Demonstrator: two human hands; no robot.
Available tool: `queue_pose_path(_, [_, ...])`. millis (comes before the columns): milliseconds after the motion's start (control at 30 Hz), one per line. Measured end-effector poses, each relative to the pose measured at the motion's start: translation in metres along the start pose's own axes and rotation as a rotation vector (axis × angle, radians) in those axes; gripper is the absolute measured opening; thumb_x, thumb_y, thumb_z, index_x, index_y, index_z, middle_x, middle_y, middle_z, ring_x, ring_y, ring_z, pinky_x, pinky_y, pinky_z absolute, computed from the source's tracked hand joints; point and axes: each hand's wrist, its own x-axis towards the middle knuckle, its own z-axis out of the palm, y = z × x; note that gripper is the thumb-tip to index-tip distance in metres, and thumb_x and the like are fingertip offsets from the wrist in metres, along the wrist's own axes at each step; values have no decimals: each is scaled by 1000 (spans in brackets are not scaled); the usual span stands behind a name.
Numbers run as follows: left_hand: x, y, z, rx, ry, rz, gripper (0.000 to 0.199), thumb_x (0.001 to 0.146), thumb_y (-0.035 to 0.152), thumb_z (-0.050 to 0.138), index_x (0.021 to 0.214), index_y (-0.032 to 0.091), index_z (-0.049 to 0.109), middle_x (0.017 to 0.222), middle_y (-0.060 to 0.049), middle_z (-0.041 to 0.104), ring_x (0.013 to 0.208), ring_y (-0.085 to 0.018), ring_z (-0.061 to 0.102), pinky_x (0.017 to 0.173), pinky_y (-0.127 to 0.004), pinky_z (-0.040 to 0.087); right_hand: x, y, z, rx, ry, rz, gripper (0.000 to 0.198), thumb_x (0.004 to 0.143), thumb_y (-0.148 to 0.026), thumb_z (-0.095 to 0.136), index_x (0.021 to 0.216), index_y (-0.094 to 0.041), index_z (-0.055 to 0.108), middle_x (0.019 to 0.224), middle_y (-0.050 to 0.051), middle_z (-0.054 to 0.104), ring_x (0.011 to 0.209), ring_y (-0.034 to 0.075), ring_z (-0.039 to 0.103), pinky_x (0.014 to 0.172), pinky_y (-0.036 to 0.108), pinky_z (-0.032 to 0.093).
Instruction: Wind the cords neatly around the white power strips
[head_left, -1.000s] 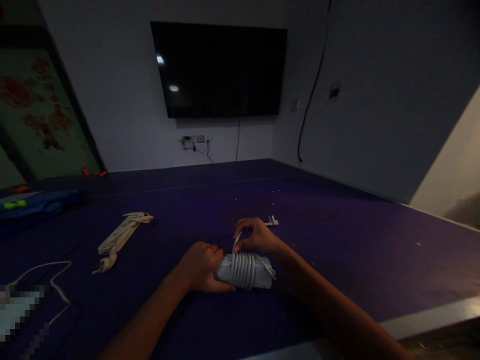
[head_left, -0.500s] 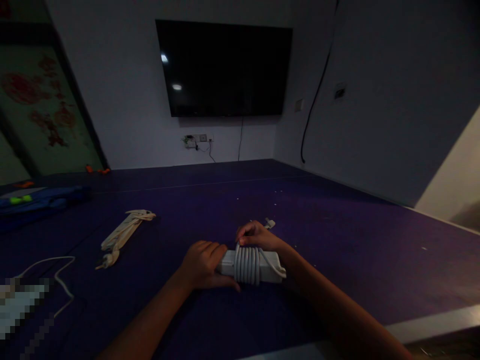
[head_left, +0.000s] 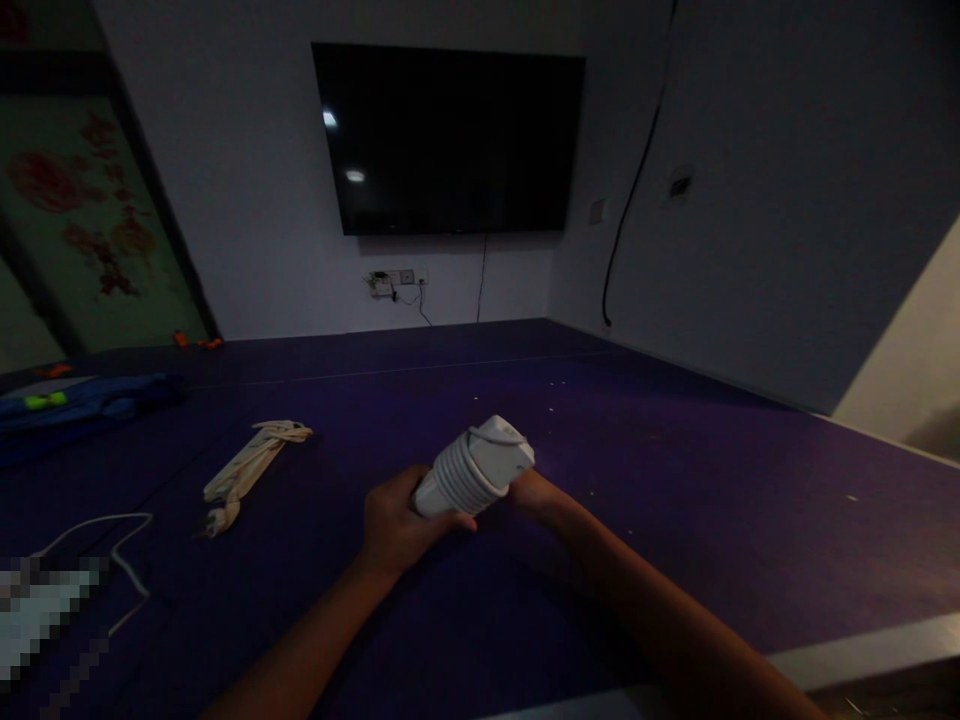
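Note:
A white power strip [head_left: 504,458] is tilted up above the purple surface, its far end raised toward the right. Its white cord [head_left: 461,478] runs round its middle in several tight turns, with one strand slanting over the raised end. My left hand [head_left: 397,515] is wrapped round the near end, the thumb along the underside. Behind the strip's right side is my right hand [head_left: 536,495], close to the wound cord; its fingers are hidden by the strip. The plug cannot be seen.
Another power strip [head_left: 251,465] with a bundled cord lies to the left. A loose white cable [head_left: 131,570] curves at the lower left, near a blurred pale patch. Blue cloth [head_left: 112,395] lies farther back. A television [head_left: 454,140] hangs on the wall.
The power strip has been lifted and turned from nearly level to tilted, its right end up. My right hand, earlier pinching the cord on top, has passed behind the strip.

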Motion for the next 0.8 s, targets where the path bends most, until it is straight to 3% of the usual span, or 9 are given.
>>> queue_pose_path(67, [4, 1, 1, -142, 34, -143, 66, 50, 70, 66, 83, 13, 67, 69, -6, 68, 61, -18, 60, 54, -26, 45, 3, -4, 7, 226, -45, -60, 23, 83, -24, 48, 89, -13, 67, 72, 4, 67, 73, 16, 62, 72, 30, 49])
queue_pose_path(133, [7, 1, 4, -298, 57, -269, 62, 52, 67, 66, 80, 12, 68, 70, -6, 68, 64, -19, 60, 56, -27, 45, 4, -10, 11, 278, -59, -107, 21, 80, -24, 51, 90, -14, 67, 74, 3, 67, 74, 17, 61, 73, 31, 48])
queue_pose_path(333, [12, -9, 14, -840, 14, -661, 60, 49, 70, 66, 63, 12, 59, 48, 1, 54, 43, -11, 49, 42, -21, 36, -3, -26, 11, -149, 28, -55, 18, 79, -15, 50, 80, -14, 68, 70, 3, 66, 65, 14, 58, 60, 23, 41])
queue_pose_path(467, [16, -14, 10, -1120, -104, -866, 60, 59, 73, 58, 66, 13, 56, 42, 4, 48, 32, -7, 42, 34, -18, 32, -5, -30, 5, -316, 20, 11, 18, 81, -18, 51, 81, -18, 70, 73, 2, 69, 66, 14, 60, 59, 22, 39])
queue_pose_path(667, [20, -13, 6, -1298, -193, -902, 54, 77, 66, 45, 81, 14, 58, 43, 2, 53, 32, -10, 50, 32, -19, 39, -8, -35, -1, -580, 194, -18, 21, 87, -27, 49, 91, -23, 69, 90, 3, 70, 79, 16, 63, 63, 23, 39])
queue_pose_path(800, [18, -13, 8, -1311, -207, -859, 53, 79, 65, 42, 81, 14, 58, 46, -1, 58, 33, -12, 53, 31, -20, 43, -12, -35, 0, -697, 319, -120, 24, 90, -29, 46, 93, -22, 69, 88, 4, 70, 72, 14, 63, 60, 22, 38])
